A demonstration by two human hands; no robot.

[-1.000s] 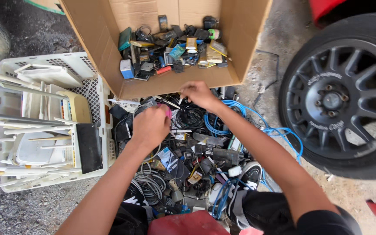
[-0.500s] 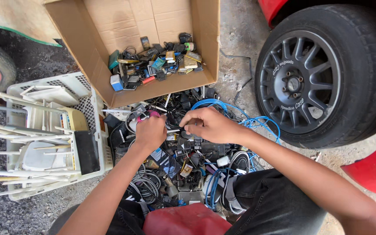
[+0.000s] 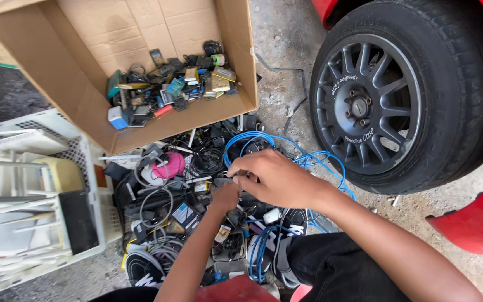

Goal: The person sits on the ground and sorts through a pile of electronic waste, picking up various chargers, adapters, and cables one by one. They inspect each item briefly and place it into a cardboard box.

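You are crouching on rough concrete ground (image 3: 286,33), with one white plastic crate (image 3: 93,184) of pale flat panels sitting at your far left and one open cardboard box (image 3: 85,112) beyond it holding a loose row of small electronic parts. Between them and the single dark alloy car wheel (image 3: 364,106) at your right, a tangled pile of cables and gadgets (image 3: 169,212) is lying under both hands. Your left hand (image 3: 226,197) is curling into the pile, its grasp hidden, while your right hand (image 3: 278,179), touching it, is pinching a small dark piece (image 3: 241,178) just above the heap.
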